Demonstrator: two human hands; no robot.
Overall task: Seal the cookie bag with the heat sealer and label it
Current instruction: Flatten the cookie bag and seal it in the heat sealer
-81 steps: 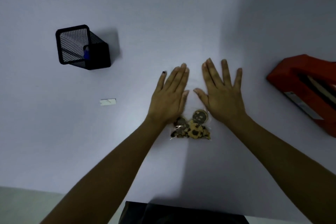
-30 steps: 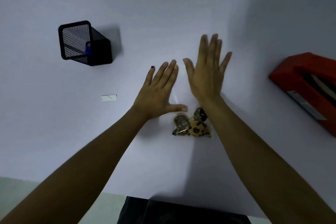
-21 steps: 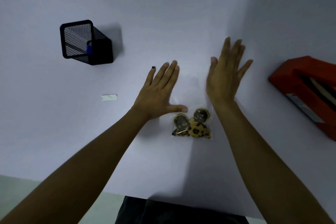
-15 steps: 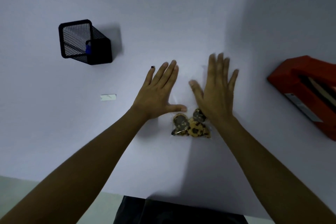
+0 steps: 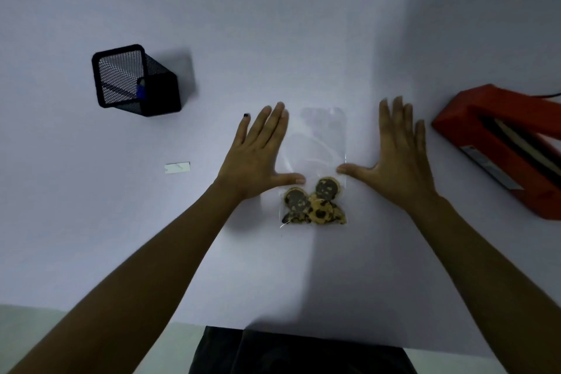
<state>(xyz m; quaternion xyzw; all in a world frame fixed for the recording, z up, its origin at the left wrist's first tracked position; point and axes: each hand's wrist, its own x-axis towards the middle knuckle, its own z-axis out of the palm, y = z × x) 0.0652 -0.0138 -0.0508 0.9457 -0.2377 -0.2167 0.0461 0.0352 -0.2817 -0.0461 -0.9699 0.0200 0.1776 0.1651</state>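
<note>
A clear plastic bag [image 5: 317,143] lies flat on the white table, with several chocolate-chip cookies [image 5: 312,205] bunched at its near end. My left hand [image 5: 258,155] lies flat with straight fingers along the bag's left edge, its thumb on the plastic just above the cookies. My right hand [image 5: 394,158] is flat on the table to the right of the bag, its thumb tip at the bag's right edge. A red heat sealer [image 5: 504,146] sits at the right edge of the view. A small white label [image 5: 177,167] lies to the left.
A black mesh pen holder [image 5: 133,80] with a blue pen stands at the back left. The table's near edge [image 5: 121,313] runs below my forearms, with dark clothing under it. A black cable leaves the sealer at the far right.
My right hand slid off the bag to the right, uncovering its empty upper part. My left hand stayed in place on the bag's left side.
</note>
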